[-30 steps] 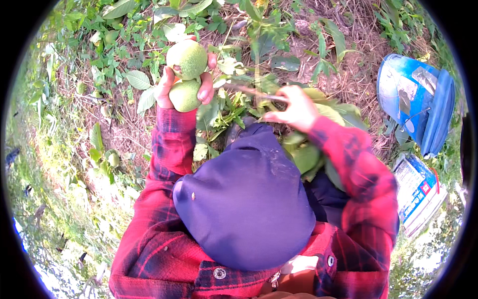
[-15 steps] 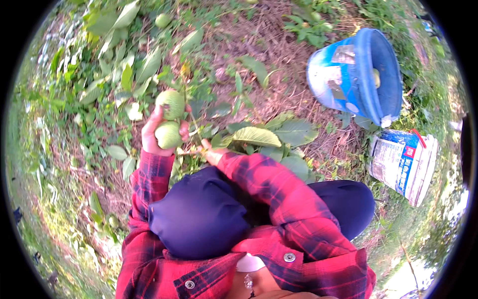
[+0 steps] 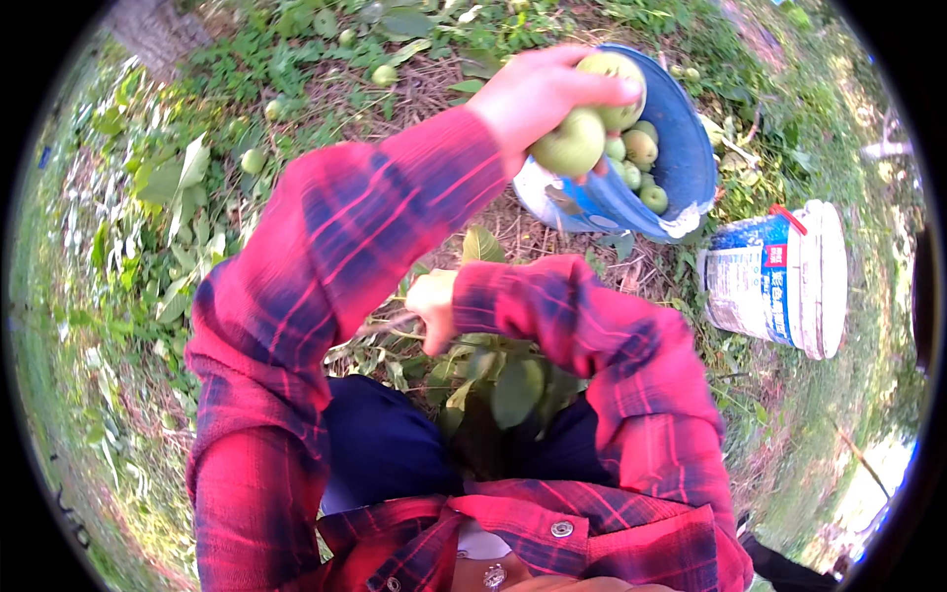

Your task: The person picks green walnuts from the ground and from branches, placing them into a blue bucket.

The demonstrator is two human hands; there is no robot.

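My left hand [image 3: 531, 94] is closed round two green walnuts [image 3: 569, 144] in their husks, one above the other. It holds them over the near side of the mouth of a tilted blue bucket [image 3: 688, 128]. More green walnuts [image 3: 641, 148] lie inside the bucket, partly hidden behind those in my hand. Lower down, between my knees and the bucket, my right hand [image 3: 432, 308] grips a leafy branch [image 3: 395, 324]. Its broad leaves [image 3: 518, 392] hang between my legs, and my sleeve covers part of the branch.
A white and blue pail [image 3: 774, 281] with a red handle grip lies on its side right of the bucket. Loose green walnuts [image 3: 253, 161] are scattered in the grass at the left. A tree trunk [image 3: 158, 37] stands at the far left.
My left hand has carried the two walnuts from the left up and right to the bucket. My right hand has stayed low with the branch, whose leaves now hang between my legs.
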